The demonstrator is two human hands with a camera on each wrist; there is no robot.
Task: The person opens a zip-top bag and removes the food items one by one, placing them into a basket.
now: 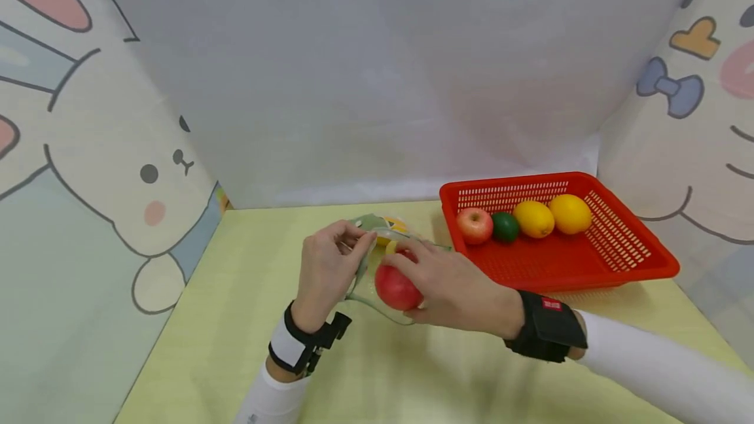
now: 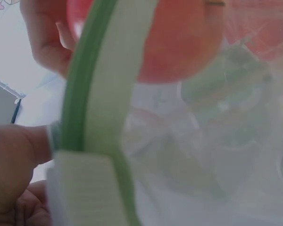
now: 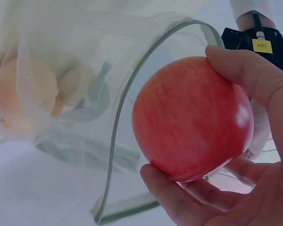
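Note:
A red apple [image 1: 398, 286] is in my right hand [image 1: 453, 286], fingers and thumb spread round its sides in the right wrist view. It is held at the open mouth of a clear zip bag [image 3: 70, 146] with green trim. My left hand [image 1: 327, 267] pinches the bag's rim between thumb and fingers. A pale slider [image 2: 87, 188] sits on the green zip strip [image 2: 85, 94], near the left thumb in the left wrist view. Through the cloudy film, a round orange-yellow fruit [image 3: 26, 96] shows inside the bag.
At the right of the pale yellow table [image 1: 235, 345] stands a red plastic basket [image 1: 589, 267]. It holds an apple [image 1: 474, 225], a dark green fruit [image 1: 504, 227] and two yellow fruits, one a lemon [image 1: 533, 218]. Cloth walls with cartoon animals surround the table.

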